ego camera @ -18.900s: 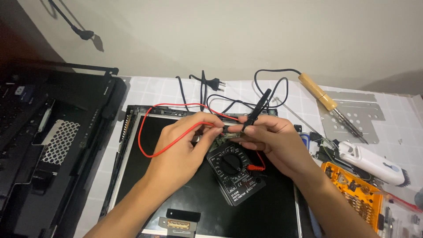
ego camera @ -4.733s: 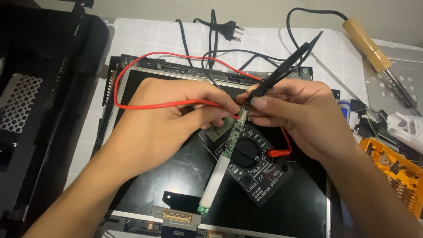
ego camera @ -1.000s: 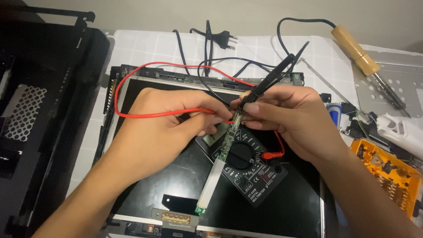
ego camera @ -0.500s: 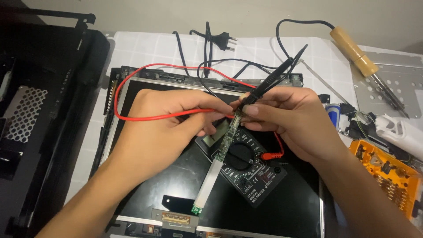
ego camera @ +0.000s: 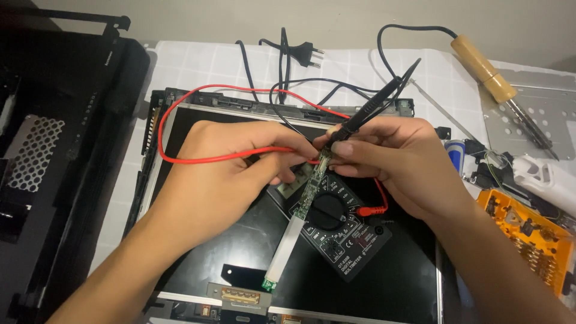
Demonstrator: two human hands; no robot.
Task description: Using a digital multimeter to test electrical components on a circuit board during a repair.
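Nearest the cam: bottom edge of the dark screen panel [ego camera: 384, 282], w/ a small gold connector piece [ego camera: 239, 296] on its lower frame. Both forearms come in from the bottom corners.

Lying diagonally on the panel is a long thin circuit strip [ego camera: 298, 219], white along its lower part, green board at the top end; its upper half passes across a black multimeter [ego camera: 336, 225] w/ a round dial, also resting on the panel. A red plug [ego camera: 372, 210] sits in the meter's right side.

Mid: left hand [ego camera: 225, 174] is curled, fingers pinched on the red probe lead [ego camera: 180, 120] right at the strip's top end (the tip itself is hidden under the fingers, can't tell exactly where it touches). Right hand [ego camera: 399, 165] is closed around the black probe [ego camera: 369, 111], held like a pen, tip pointing down onto the same top end of the strip. The two hands nearly touch at the fingertips.

Farther: red lead loops out to the left over the panel's top frame; black cables and a two-pin plug [ego camera: 305, 50] lie on the white tiled-pattern cloth [ego camera: 198, 60]. Right side: orange bit tray [ego camera: 531, 240], white tool [ego camera: 549, 180], perforated metal plate [ego camera: 540, 114], soldering iron w/ wooden handle [ego camera: 483, 60]. Left: black opened laptop chassis [ego camera: 54, 156].
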